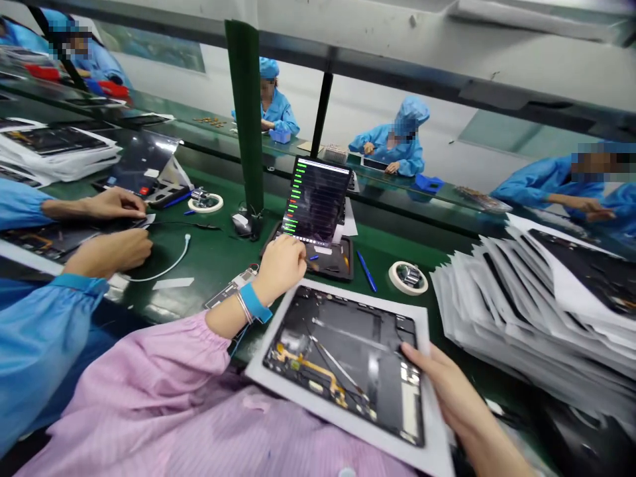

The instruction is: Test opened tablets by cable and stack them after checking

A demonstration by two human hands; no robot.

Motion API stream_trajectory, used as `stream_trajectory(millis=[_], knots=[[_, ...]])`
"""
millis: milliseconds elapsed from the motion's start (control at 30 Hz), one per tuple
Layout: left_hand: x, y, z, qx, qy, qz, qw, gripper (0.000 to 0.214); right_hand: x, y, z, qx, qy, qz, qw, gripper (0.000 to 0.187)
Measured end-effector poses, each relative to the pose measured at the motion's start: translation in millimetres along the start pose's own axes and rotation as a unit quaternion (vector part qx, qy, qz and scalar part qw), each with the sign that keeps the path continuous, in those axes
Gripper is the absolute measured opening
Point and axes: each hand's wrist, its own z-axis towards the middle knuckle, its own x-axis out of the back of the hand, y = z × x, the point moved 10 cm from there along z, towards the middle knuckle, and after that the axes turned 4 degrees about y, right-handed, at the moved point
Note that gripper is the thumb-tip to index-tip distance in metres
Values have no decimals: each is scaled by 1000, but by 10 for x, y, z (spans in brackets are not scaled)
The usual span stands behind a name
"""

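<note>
My right hand [442, 384] grips the right edge of an open tablet housing [348, 358], thumb on top and fingers hidden underneath. White sheet [422, 321] lies under that black housing, which shows orange flex cables and a loose thin cable inside. My left hand [285, 262], with a blue wrist strap [256, 303], is closed with curled fingers at the lower left of a lit tablet screen [318, 202]. What those fingers hold, if anything, is hidden. The screen shows rows of green and red marks and leans upright over a second black housing [338, 258].
A tall stack of sheets and housings [501, 311] rises at right. A tape roll [408, 278], a blue pen [366, 270] and a circuit board [231, 288] lie on the green bench. A co-worker's hands [114, 225] work at left; a green post [243, 119] stands behind.
</note>
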Motion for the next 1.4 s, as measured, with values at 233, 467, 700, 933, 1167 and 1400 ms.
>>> stream_trajectory(millis=[233, 467, 700, 933, 1167, 1400], knots=[[-463, 104, -185, 81, -276, -392, 874, 21, 54, -97, 353, 219, 86, -120, 965, 68], [-594, 174, -415, 47, -360, -311, 878, 19, -1192, -413, 124, 459, -62, -487, 741, 23], [-726, 131, -501, 9, -397, -253, 882, 18, -1693, -173, 466, 393, -74, -518, 756, 8], [-725, 127, -540, 50, -418, -210, 882, 21, -1622, -151, 459, 389, -91, -489, 775, 7], [-767, 191, -605, 17, -437, -210, 874, 22, -1636, -145, 467, 388, -93, -493, 773, 6], [-748, 219, -610, 3, -429, -222, 876, 21, -1631, -149, 463, 384, -94, -488, 778, 7]])
